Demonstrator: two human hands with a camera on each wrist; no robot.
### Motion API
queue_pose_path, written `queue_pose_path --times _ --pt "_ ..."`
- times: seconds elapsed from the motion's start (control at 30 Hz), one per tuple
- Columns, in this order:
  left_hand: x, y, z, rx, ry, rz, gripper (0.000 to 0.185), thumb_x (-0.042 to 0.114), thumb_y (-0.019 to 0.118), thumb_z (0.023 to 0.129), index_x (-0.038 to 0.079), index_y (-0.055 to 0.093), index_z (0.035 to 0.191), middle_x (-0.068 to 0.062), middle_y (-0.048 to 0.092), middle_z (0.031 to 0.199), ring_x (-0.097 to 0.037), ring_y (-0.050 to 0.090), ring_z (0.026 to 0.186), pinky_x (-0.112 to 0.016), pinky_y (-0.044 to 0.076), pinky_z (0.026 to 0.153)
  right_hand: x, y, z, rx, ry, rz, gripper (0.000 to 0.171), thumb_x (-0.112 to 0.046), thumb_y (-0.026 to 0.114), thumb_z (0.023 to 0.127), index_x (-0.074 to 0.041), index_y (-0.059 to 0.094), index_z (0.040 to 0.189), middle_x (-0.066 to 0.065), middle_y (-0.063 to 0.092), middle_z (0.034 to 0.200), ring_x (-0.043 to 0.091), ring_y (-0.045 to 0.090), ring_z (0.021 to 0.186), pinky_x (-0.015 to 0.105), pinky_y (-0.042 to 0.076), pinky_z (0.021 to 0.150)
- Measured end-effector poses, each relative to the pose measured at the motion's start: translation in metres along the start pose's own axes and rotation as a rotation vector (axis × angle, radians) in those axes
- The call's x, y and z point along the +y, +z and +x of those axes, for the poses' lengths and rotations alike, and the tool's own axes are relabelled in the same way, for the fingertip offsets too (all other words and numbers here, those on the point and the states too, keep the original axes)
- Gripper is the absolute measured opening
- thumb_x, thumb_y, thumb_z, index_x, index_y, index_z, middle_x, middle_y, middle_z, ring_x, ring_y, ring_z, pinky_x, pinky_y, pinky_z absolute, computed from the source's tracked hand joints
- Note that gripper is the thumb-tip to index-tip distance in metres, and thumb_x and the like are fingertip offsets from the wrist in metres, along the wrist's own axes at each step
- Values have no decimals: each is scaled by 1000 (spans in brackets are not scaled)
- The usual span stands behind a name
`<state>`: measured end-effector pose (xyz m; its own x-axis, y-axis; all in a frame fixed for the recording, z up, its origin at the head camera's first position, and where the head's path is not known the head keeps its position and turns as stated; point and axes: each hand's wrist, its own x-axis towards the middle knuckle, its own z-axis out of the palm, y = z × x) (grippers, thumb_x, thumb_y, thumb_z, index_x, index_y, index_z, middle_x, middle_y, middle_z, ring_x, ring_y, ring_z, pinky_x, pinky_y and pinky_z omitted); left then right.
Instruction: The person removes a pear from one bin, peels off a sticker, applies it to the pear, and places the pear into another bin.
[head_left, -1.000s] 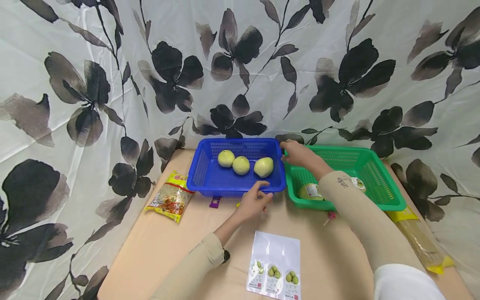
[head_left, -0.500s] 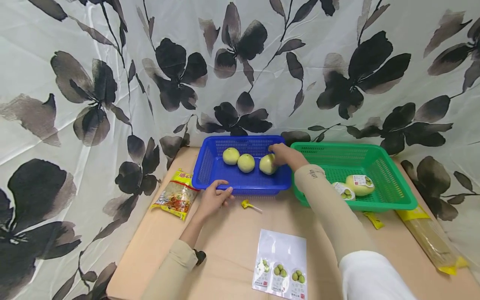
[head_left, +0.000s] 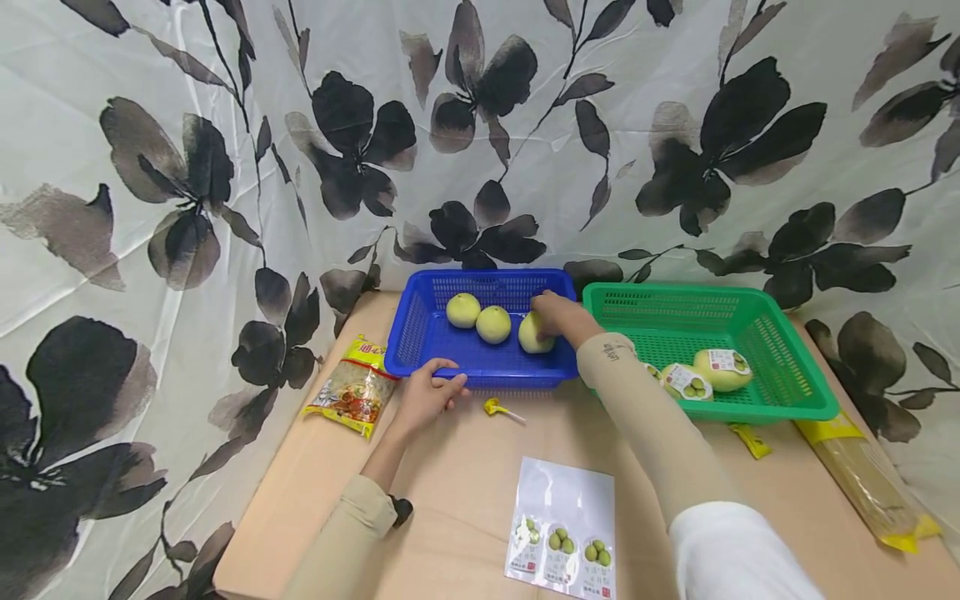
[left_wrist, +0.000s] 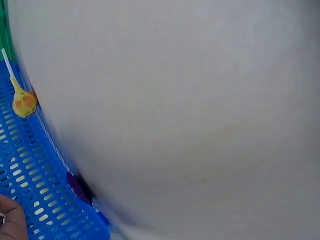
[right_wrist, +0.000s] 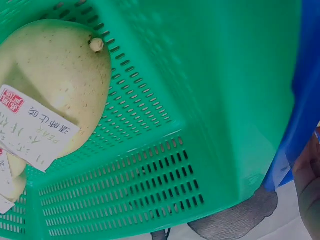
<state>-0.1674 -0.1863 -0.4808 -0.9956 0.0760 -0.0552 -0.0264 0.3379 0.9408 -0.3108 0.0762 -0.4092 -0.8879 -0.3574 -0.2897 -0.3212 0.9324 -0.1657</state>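
Note:
My right hand (head_left: 561, 317) reaches into the blue basket (head_left: 442, 358) and grips the rightmost pale-yellow pear (head_left: 532, 335), its fingers partly hidden behind the fruit. Two more pears, a left one (head_left: 462, 311) and a middle one (head_left: 493, 325), lie on the same basket's floor. At the front, my left hand (head_left: 427, 400) holds the basket's rim between thumb and fingers; only a bit of this hand (left_wrist: 11, 220) enters the left wrist view. Labelled pears sit in the green basket (head_left: 795, 375), one pear (right_wrist: 65, 75) showing its paper label up close in the right wrist view.
A sheet of pear labels (head_left: 562, 521) lies near the table's front. Around the baskets are a yellow lollipop (head_left: 501, 410), a yellow wrapped candy (head_left: 750, 442), a yellow food bag (head_left: 352, 387) and a long noodle-like packet (head_left: 862, 479). A floral curtain (head_left: 480, 167) hangs behind.
My right hand has moved left from between the baskets onto the right pear. My left hand has slid left along the blue basket's front and now holds its rim. The head view has shifted slightly.

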Motion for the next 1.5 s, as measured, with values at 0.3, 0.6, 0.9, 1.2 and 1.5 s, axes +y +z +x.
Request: queue_pose_path --times 0.3,0.6,0.9,1.2,1.5 --pt "1 2 0 26 4 -3 34 19 72 100 3 61 127 -23 78 92 -13 58 55 -22 41 49 -9 3 -8 -56 -26 -11 93 -23 89 83 -8 37 159 22 47 156 39 45 146 55 37 121" --pt "-1 5 2 18 6 10 37 19 72 100 0 60 129 -24 78 93 -14 59 55 -21 41 49 -11 17 -16 -24 -65 -62 76 -32 88 83 -6 55 147 20 58 142 39 59 127 54 50 109" --pt "-4 4 3 16 6 -37 32 17 71 100 2 60 126 -20 79 89 -12 58 54 -22 44 51 -26 10 -36 145 -207 14 81 -47 85 83 -10 54 148 20 59 135 35 63 115 53 54 100" --pt "-2 2 5 8 3 -6 39 18 70 101 -2 57 132 -30 76 99 -9 57 55 -20 44 52 -42 -1 -95 335 -357 295 69 -51 88 79 -16 66 134 12 65 117 24 59 100 38 54 78" --pt "-4 3 6 6 9 -16 39 19 70 101 -1 57 131 -29 77 98 -8 56 54 -21 42 50 -16 39 -151 367 -336 594 62 -42 90 80 -16 66 131 6 67 122 21 61 95 31 55 77"
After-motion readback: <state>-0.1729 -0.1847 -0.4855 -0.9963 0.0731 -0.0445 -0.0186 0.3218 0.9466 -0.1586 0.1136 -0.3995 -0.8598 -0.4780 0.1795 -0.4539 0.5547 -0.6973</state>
